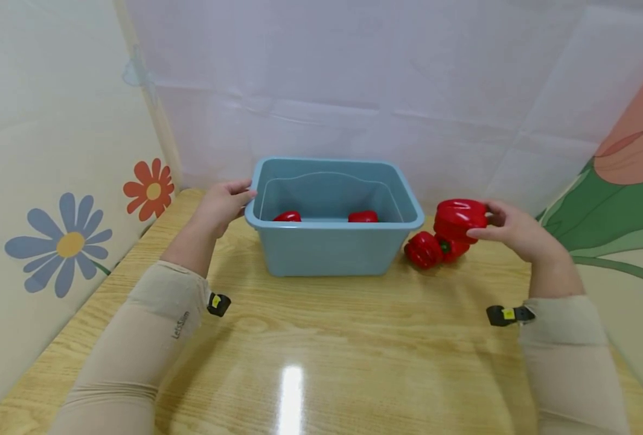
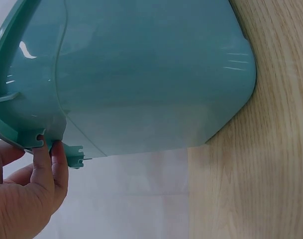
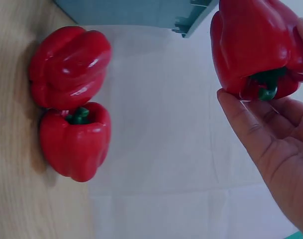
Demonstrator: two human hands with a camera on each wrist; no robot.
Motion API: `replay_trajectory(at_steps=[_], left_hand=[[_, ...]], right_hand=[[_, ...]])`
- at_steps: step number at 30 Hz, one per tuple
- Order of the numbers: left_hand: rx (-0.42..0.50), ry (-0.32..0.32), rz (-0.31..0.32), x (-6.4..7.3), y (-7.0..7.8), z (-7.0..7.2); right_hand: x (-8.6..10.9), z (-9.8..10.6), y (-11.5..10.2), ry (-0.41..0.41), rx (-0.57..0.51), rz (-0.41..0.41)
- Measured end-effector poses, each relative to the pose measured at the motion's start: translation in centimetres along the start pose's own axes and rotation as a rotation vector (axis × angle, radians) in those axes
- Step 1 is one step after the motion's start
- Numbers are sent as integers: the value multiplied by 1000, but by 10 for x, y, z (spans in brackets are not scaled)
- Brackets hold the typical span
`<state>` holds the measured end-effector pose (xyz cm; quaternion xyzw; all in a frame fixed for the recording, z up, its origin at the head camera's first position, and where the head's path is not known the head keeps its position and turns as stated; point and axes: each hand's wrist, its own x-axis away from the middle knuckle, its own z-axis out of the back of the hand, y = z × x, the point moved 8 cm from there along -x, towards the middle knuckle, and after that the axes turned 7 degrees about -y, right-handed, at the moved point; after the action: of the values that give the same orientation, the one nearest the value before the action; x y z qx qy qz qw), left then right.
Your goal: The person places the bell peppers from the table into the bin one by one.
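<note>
Held pepper (image 1: 459, 219): glossy red, blocky, deep lobes, highlights on the skin, short green stem sunk in one end. Location: off the table (image 1: 381, 338), at 3 o'clock of the blue bin (image 1: 326, 254), clear of its rim.

Orientation: right wrist view has the stem end at 6 o'clock, blunt end toward 12, long axis roughly 12–6. Head view has the long axis nearer 9–3; stem doesn't show there.

Right hand (image 1: 519, 232) grasps it from 3 o'clock, thumb on the near side, fingers round the stem end. Left hand (image 1: 220, 204) grips the bin rim at its 9 o'clock end, fingers hooked under the lip.

Two more red peppers lie on the table at the bin's 4 o'clock, touching each other: left one (image 1: 423, 250) nearer the bin, right one (image 1: 454, 250) with a green stem. Inside the bin: one red pepper (image 1: 288, 216) toward 8 o'clock, another (image 1: 363, 216) toward 4.
</note>
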<state>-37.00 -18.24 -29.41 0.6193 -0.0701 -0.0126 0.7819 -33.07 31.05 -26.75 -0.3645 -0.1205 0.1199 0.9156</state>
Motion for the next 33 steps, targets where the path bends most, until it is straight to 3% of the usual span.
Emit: replay_trajectory(at_steps=[12, 33], left_hand=[[-7, 5, 9, 0, 1, 2], [-19, 0, 19, 0, 1, 1]], right_hand=[[-8, 12, -24, 40, -17, 31], [-40, -2, -66, 60, 11, 77]])
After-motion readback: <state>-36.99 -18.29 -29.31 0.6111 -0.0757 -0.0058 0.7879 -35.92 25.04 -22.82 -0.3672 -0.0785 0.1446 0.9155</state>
